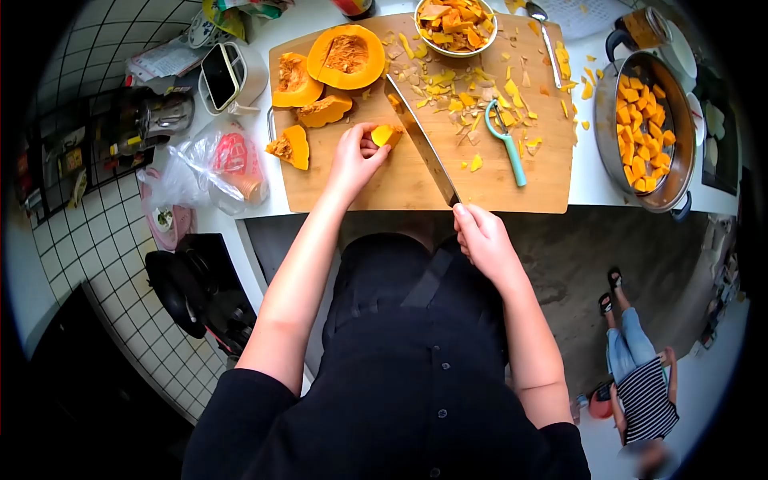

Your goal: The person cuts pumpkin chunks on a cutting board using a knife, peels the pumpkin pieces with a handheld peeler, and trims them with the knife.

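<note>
My left hand point(358, 160) is closed on a small pumpkin piece point(386, 136) above the wooden cutting board point(352, 188). In my right hand point(484, 240), at the board's front edge, is the handle of a large kitchen knife point(424, 144). Its blade slants up and left across the board, just right of the pumpkin piece. Beyond my left hand lie a pumpkin half point(346, 58) with its seedy hollow showing and several cut wedges, one a pumpkin wedge point(290, 148) at the left. A turquoise peeler point(509, 148) rests among peel scraps right of the knife.
A bowl of peel and scraps point(456, 50) stands at the board's back. To the right, a pot point(680, 184) holds orange cubes; a spoon point(548, 48) lies nearby. Plastic bags point(216, 164) sit at the left. Another person point(644, 392) is on the floor at lower right.
</note>
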Demonstrator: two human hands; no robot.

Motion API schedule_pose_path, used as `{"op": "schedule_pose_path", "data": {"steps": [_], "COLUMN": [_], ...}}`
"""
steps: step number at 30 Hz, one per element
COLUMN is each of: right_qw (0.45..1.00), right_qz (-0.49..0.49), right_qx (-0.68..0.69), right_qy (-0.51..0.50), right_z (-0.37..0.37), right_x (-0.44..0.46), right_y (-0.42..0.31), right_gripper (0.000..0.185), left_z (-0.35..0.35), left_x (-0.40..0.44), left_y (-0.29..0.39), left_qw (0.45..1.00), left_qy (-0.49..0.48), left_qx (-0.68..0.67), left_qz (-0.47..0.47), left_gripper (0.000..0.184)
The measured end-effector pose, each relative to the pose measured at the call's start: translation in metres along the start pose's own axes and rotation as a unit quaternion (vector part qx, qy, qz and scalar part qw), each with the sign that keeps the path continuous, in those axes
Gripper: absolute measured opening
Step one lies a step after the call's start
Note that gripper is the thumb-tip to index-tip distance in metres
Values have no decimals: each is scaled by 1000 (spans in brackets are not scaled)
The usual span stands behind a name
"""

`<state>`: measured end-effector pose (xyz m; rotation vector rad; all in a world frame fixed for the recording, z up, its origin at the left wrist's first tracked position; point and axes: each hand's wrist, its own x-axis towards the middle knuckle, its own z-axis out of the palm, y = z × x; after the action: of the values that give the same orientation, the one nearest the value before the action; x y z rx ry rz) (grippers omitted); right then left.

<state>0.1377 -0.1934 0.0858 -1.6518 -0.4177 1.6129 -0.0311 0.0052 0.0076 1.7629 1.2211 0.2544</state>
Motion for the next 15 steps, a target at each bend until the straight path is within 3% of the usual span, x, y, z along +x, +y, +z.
{"op": "schedule_pose_path", "data": {"steps": [2,6,15], "right_qw": [1000,998,995], "right_qz": [9,57,68], "right_qx": [-5,19,71], "right_qy": [2,8,10], "right_z": [1,6,25], "right_x": [3,4,4], "right_y": [-5,-10,-17], "right_gripper": [38,43,42], "left_z": [1,-6,-5], "left_x": [1,1,-4], "left_y": [-5,6,11], "left_qw": [996,990,994], "left_qy": [36,17,1], "left_qx": [3,62,62], "left_qz": [82,127,90], "left_gripper": [37,32,30]}}
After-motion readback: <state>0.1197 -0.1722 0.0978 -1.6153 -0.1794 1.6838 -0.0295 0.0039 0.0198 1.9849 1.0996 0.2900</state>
